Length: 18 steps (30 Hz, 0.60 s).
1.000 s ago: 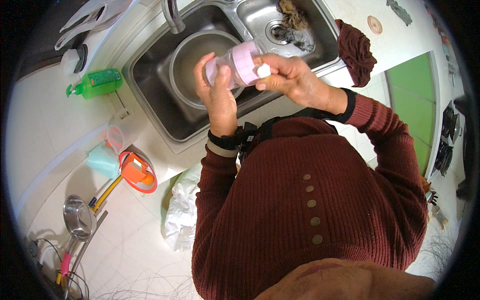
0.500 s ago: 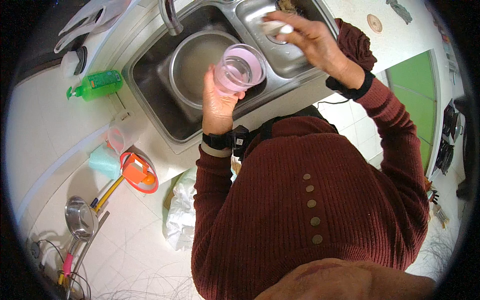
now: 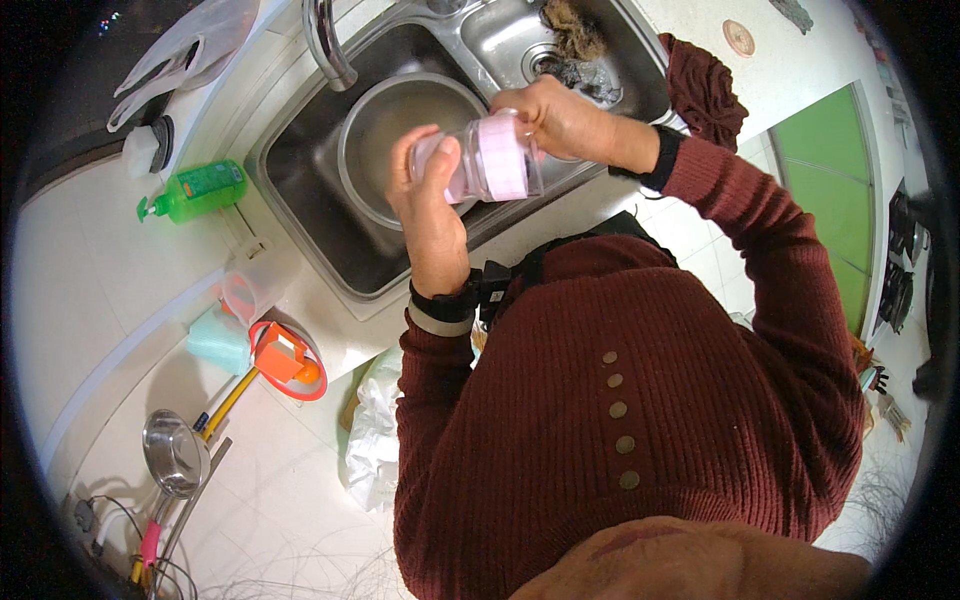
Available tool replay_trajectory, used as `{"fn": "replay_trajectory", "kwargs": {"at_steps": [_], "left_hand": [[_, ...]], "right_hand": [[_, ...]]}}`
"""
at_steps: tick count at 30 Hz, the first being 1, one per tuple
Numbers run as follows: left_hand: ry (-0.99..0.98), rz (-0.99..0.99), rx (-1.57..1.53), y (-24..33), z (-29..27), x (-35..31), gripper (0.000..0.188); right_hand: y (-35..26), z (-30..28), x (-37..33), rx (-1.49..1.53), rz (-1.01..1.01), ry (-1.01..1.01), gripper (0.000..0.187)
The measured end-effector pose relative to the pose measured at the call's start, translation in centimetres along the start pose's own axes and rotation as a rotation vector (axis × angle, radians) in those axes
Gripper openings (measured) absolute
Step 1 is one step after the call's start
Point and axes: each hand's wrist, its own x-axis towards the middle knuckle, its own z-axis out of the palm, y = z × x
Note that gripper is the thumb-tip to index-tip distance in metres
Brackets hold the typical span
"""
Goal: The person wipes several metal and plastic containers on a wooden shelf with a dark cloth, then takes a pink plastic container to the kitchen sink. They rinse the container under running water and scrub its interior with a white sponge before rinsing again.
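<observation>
My left hand [image 3: 432, 200] grips a clear cup with a pink band [image 3: 503, 158], tipped on its side with the mouth toward the right. At that mouth my right hand [image 3: 565, 118] is closed, its fingertips partly hidden by the rim. What those fingers hold cannot be made out; only a small pale bit shows near them. Below the cup, a round metal basin [image 3: 372, 130] with cloudy water stands in the left bowl of the steel sink [image 3: 300, 160]. A brownish scrubbing pad [image 3: 575, 32] lies in the right bowl.
The faucet [image 3: 325, 45] arches over the left bowl. A green pump bottle [image 3: 205, 190] lies left of the sink. Nearer are a light-blue cloth [image 3: 220, 338], a red-rimmed dish [image 3: 318, 380] with an orange box, and a metal ladle [image 3: 175, 453]. A dark red cloth [image 3: 700, 85] hangs at the right edge.
My right hand has come down and left from over the right bowl, with its white thing, to the cup. My left hand has tipped the cup from nearly upright onto its side.
</observation>
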Motion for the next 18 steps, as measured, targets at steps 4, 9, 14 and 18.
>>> {"fn": "replay_trajectory", "kwargs": {"at_steps": [4, 9, 14, 18], "left_hand": [[-0.025, 0.208, 0.121, 1.1, 0.2, 0.2, 0.039], [-0.075, 0.355, 0.177, -0.5, -0.4, 0.6, 0.054], [0.117, 0.411, 0.263, -1.9, -0.9, 1.1, 0.059], [0.028, 0.376, 0.215, -2.4, -0.5, 1.0, 0.060]], "right_hand": [[-0.3, 2.6, -1.6, 0.921, 0.316, -0.015, 0.033], [-1.8, 1.9, -3.5, 1.063, 0.640, -0.071, 0.041], [-4.2, -1.4, -4.4, 0.504, 0.602, 0.108, 0.051], [-6.3, -1.0, -4.8, 0.552, 0.469, 0.040, 0.048]]}}
